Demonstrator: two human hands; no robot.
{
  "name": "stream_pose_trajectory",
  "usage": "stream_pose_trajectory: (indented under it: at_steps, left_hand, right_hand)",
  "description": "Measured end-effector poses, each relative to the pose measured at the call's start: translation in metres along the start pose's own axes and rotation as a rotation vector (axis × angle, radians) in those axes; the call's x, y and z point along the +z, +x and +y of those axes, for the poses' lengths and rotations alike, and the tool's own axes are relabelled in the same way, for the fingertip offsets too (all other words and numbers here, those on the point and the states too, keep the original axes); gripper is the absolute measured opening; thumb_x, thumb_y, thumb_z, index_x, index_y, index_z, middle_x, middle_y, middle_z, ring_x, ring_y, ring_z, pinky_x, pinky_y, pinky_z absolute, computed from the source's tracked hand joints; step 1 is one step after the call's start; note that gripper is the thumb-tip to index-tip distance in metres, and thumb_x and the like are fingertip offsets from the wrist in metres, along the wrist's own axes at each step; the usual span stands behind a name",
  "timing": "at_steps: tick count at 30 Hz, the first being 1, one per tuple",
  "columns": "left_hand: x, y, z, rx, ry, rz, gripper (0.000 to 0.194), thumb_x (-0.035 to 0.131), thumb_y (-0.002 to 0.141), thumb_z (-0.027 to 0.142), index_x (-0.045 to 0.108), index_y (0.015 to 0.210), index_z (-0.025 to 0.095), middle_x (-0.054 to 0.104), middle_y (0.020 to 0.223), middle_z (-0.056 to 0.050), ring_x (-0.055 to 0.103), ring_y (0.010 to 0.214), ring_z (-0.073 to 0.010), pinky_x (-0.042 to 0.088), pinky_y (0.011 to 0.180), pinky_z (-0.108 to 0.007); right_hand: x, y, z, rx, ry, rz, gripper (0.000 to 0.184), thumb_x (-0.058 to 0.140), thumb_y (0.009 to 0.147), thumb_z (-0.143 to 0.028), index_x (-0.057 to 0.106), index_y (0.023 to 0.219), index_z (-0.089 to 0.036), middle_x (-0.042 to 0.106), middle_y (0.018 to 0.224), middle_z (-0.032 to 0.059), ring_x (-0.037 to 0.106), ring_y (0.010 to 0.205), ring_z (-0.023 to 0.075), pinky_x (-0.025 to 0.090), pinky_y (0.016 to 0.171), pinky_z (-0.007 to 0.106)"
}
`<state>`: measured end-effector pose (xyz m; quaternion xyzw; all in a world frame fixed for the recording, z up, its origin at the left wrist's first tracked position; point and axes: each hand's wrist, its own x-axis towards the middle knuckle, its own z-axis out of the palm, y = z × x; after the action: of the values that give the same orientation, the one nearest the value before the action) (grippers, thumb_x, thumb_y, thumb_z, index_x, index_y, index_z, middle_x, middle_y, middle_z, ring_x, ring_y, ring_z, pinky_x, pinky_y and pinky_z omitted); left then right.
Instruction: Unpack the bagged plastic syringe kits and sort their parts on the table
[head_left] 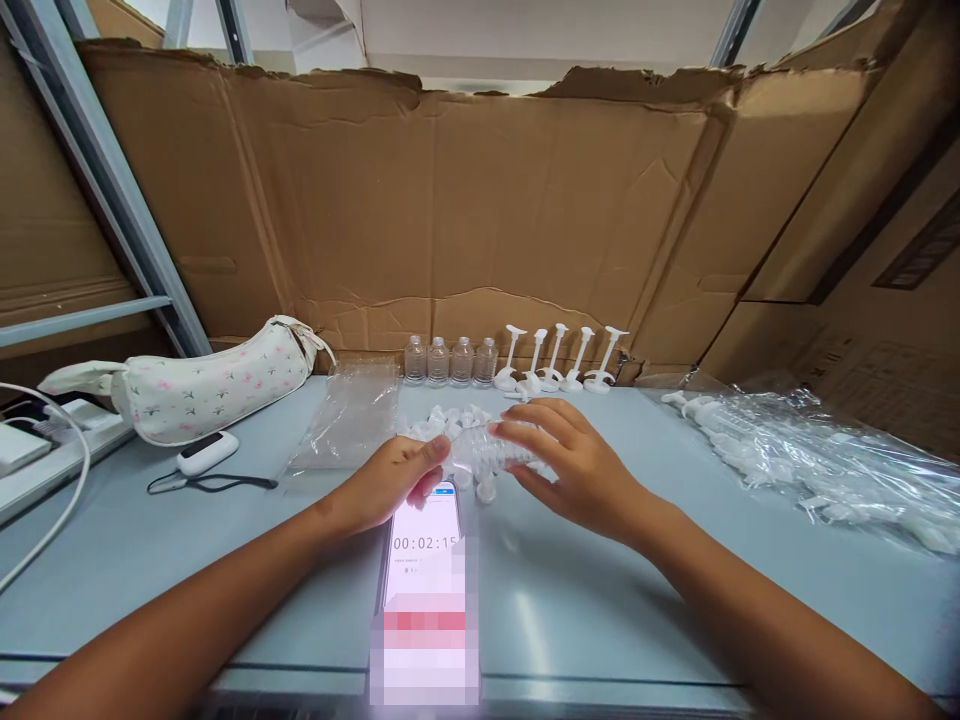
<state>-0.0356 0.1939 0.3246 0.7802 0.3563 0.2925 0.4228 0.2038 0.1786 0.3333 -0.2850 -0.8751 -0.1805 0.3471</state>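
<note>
Readable writing is limited to the stopwatch display on the upright-lying, light-screened rectangular phone (424,515): "00:02:15". Smaller text on the screen is illegible, and its lower part is pixelated. The brown cardboard box (870,340) at the right carries a dark printed block and fainter lines, both unreadable.

The clear, ribbed plastic cylindrical piece (475,450) is located between the hands, just beyond the phone's top edge. Its long axis runs roughly left to right, nearly level. Which end is the top cannot be determined.

The left hand (405,478) grips the left end of the piece between thumb and fingers. The right hand (566,462) is at the right end, fingers spread and curved; whether they press on it cannot be determined.

Small white plastic parts (450,420) lie loose around the piece. Behind them, four clear round-shouldered bottles (438,364) and five white plastic pump heads (556,357) stand upright in a row against the brown cardboard panel (465,200).
</note>
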Motion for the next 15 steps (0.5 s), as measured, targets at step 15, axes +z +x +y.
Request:
stream_pose_trajectory:
  at_steps: [15]
  left_hand:
    - [-0.002, -0.005, 0.010, 0.131, 0.222, 0.332, 0.041, 0.035, 0.092, 0.049, 0.042, 0.064, 0.019, 0.041, 0.060, 0.004, 0.038, 0.055, -0.0110, 0.032, 0.053, -0.023]
  right_hand:
    - [0.009, 0.000, -0.001, 0.000, -0.108, 0.095, 0.043, 0.059, 0.086, -0.028, 0.047, 0.126, -0.017, 0.065, 0.107, 0.0104, 0.058, 0.095, 0.0226, 0.047, 0.082, 0.039]
